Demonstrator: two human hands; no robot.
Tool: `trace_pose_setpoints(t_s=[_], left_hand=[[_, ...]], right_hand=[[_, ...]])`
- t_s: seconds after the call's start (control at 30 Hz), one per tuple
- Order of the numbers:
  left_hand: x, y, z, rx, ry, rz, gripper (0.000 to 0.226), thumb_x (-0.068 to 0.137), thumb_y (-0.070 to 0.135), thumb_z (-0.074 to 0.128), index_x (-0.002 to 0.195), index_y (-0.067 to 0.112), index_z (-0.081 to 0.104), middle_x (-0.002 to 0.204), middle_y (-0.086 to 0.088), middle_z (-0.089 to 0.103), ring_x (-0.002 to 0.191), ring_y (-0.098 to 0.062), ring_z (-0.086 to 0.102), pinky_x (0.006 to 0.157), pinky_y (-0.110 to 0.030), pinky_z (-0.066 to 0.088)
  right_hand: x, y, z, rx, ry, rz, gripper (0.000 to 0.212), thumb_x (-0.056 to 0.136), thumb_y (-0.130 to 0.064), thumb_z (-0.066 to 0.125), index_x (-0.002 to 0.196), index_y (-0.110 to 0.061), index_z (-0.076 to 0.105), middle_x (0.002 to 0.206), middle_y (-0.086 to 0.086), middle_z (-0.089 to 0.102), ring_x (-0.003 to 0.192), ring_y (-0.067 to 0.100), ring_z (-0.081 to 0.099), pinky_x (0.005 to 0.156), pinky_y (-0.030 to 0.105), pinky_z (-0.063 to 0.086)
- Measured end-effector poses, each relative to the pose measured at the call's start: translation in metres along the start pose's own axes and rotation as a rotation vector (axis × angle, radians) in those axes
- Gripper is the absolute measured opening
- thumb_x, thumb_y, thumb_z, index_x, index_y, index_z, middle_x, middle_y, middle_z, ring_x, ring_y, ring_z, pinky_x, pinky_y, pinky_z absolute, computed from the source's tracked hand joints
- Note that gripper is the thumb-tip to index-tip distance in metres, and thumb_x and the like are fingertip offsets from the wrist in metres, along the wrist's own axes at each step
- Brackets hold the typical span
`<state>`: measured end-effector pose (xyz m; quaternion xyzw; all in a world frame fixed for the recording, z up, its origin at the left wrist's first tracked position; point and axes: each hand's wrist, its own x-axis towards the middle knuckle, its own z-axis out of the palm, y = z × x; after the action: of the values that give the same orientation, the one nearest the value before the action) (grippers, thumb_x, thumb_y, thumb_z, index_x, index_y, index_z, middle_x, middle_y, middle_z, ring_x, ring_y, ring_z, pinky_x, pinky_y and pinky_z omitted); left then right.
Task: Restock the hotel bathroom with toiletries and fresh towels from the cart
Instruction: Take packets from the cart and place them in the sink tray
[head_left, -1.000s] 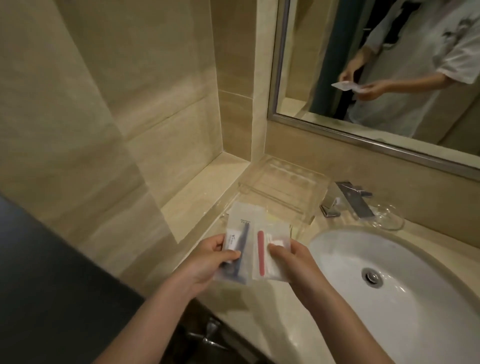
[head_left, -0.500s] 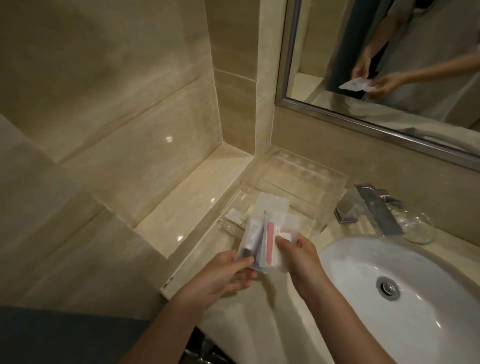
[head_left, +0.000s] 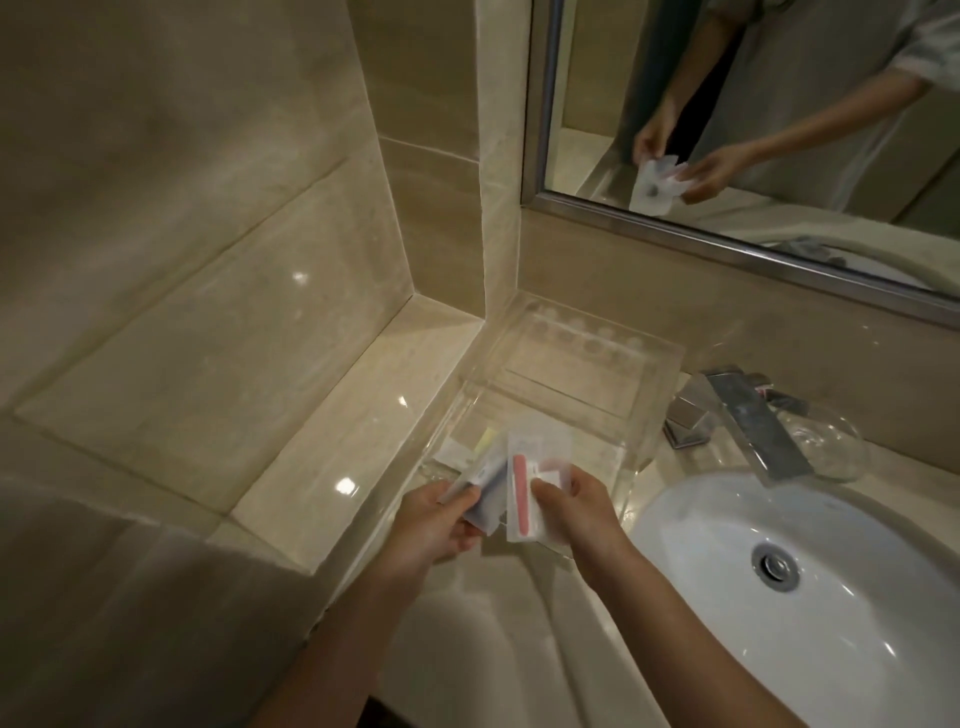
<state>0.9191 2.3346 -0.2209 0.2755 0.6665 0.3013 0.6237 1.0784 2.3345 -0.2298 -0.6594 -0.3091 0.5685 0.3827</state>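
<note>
Beige marble walls meet a matching vanity counter (head_left: 467, 639), with a white oval sink (head_left: 779, 649) set into it at the right. A clear acrylic tray (head_left: 652, 410) sits on the counter in the corner, just left of a chrome faucet (head_left: 753, 421). Both hands hover over the tray's near end. The left hand (head_left: 434, 525) pinches a clear sachet (head_left: 485, 496) holding a slim dark item, thumb on top and fingers curled beneath. The right hand (head_left: 576, 512) grips a second sachet (head_left: 540, 452) with a pink-red nail file inside, thumb pressed on its face. The two sachets overlap slightly. A small yellow item (head_left: 488, 435) lies in the tray. A glass dish (head_left: 831, 441) stands beside the faucet. A mirror (head_left: 727, 244) above reflects the hands and sachets.
</note>
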Motion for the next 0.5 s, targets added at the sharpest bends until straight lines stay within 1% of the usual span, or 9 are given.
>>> trace_pose_setpoints(t_s=[0.07, 0.17, 0.27, 0.33, 0.37, 0.43, 0.5], left_hand=[[0.008, 0.002, -0.004, 0.03, 0.021, 0.013, 0.028, 0.088, 0.02, 0.062, 0.106, -0.003, 0.061, 0.078, -0.016, 0.068, 0.057, -0.018, 0.063, 0.046, -0.02, 0.048], [0.019, 0.006, -0.012, 0.028, 0.049, 0.005, 0.032, 0.088, 0.021, 0.062, 0.111, -0.001, 0.059, 0.081, -0.018, 0.07, 0.053, -0.014, 0.065, 0.044, -0.018, 0.046], [0.034, 0.011, -0.015, 0.058, 0.059, -0.024, 0.04, 0.088, 0.021, 0.063, 0.12, -0.001, 0.053, 0.08, -0.018, 0.07, 0.051, -0.013, 0.067, 0.04, -0.017, 0.044], [0.045, 0.013, -0.013, 0.099, 0.056, -0.027, 0.042, 0.088, 0.022, 0.063, 0.12, -0.002, 0.052, 0.077, -0.015, 0.071, 0.056, -0.015, 0.069, 0.042, -0.018, 0.046], [0.05, 0.014, -0.012, 0.111, 0.053, -0.029, 0.042, 0.088, 0.022, 0.063, 0.12, -0.003, 0.052, 0.076, -0.015, 0.071, 0.059, -0.016, 0.07, 0.043, -0.018, 0.047], [0.059, 0.018, -0.007, 0.123, 0.044, -0.032, 0.041, 0.088, 0.019, 0.062, 0.12, -0.005, 0.051, 0.074, -0.014, 0.069, 0.062, -0.018, 0.07, 0.045, -0.02, 0.048], [0.066, 0.022, -0.003, 0.145, 0.036, -0.02, 0.035, 0.089, 0.016, 0.061, 0.114, -0.006, 0.052, 0.071, -0.014, 0.067, 0.056, -0.017, 0.068, 0.044, -0.019, 0.048]], right_hand=[[0.005, 0.004, -0.006, -0.011, 0.02, 0.009, 0.019, 0.089, -0.007, 0.055, 0.107, -0.01, 0.061, 0.091, 0.004, 0.066, 0.083, 0.019, 0.065, 0.064, 0.027, 0.053], [0.009, 0.015, -0.017, 0.042, 0.063, 0.056, 0.017, 0.091, -0.01, 0.055, 0.108, -0.012, 0.059, 0.09, 0.002, 0.065, 0.082, 0.019, 0.065, 0.066, 0.029, 0.054], [0.011, 0.024, -0.025, 0.095, 0.075, 0.105, 0.016, 0.093, -0.01, 0.054, 0.108, -0.012, 0.059, 0.094, 0.008, 0.067, 0.086, 0.026, 0.066, 0.076, 0.038, 0.056], [0.012, 0.028, -0.027, 0.113, 0.076, 0.122, 0.013, 0.093, -0.01, 0.053, 0.102, -0.016, 0.06, 0.096, 0.01, 0.067, 0.088, 0.029, 0.066, 0.082, 0.044, 0.055], [0.012, 0.03, -0.029, 0.117, 0.079, 0.132, 0.013, 0.093, -0.01, 0.053, 0.099, -0.017, 0.061, 0.095, 0.011, 0.068, 0.089, 0.029, 0.067, 0.083, 0.045, 0.055], [0.013, 0.036, -0.031, 0.118, 0.091, 0.153, 0.014, 0.093, -0.01, 0.053, 0.103, -0.015, 0.061, 0.095, 0.011, 0.068, 0.088, 0.029, 0.067, 0.081, 0.044, 0.056], [0.014, 0.041, -0.033, 0.11, 0.102, 0.168, 0.017, 0.093, -0.011, 0.053, 0.109, -0.011, 0.059, 0.097, 0.011, 0.068, 0.088, 0.029, 0.067, 0.08, 0.042, 0.056]])
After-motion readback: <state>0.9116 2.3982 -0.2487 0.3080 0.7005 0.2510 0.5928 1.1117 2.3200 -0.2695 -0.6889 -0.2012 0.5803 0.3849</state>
